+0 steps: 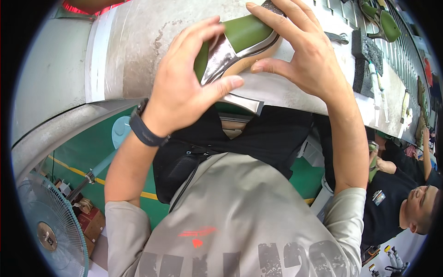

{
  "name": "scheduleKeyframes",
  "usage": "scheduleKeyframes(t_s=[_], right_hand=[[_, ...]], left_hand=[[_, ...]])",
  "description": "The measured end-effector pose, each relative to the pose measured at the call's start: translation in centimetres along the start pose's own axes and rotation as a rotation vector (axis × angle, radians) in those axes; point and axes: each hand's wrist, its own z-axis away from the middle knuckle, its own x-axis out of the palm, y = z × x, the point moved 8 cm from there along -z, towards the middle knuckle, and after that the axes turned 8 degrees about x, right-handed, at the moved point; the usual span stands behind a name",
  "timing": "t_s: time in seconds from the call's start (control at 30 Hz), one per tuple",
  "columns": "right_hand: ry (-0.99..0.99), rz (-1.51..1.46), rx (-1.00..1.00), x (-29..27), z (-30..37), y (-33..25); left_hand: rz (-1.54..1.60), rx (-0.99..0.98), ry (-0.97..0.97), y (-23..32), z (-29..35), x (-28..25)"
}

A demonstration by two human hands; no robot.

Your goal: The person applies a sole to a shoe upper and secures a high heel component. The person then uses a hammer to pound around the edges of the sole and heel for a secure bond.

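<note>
A green high-heeled shoe [247,34] with shiny silver panels, a tan sole and a silver heel lies on its side between my hands at the worktable's near edge. Its heel points toward me and ends in a dark tip. My left hand [184,76], below a dark wristband, curls around the back of the shoe, its thumb by the base of the heel. Over the toe end my right hand [302,51] is cupped, fingers on the upper and thumb beside the sole. The toe's far end is partly hidden by the right fingers and cut by the picture's edge.
The pale worktable [138,51] carries a black foam block [367,62], syringes [376,87] and a metal tool [339,38] to the right. Another green shoe [387,25] rests beyond. A co-worker [397,198] sits at right; a fan [50,231] stands lower left.
</note>
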Motion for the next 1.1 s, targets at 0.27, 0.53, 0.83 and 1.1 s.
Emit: scheduleKeyframes(t_s=[0.27, 0.53, 0.83, 1.1], right_hand=[[-0.185, 0.07, 0.188, -0.9, -2.5, -1.5], [0.394, 0.169, 0.475, -1.3, 6.2, 5.6], [0.133, 0.468, 0.638, -1.6, 6.8, 6.8], [0.24, -0.13, 0.259, -4.6, 5.1, -3.6]], left_hand=[[-0.088, 0.051, -0.084, 0.1, -2.4, 1.6], [-0.095, -0.001, -0.073, -0.3, -2.7, 1.6], [-0.051, 0.015, -0.182, -0.9, -4.8, 2.4], [-0.035, -0.038, -0.193, -1.4, -4.6, 2.1]])
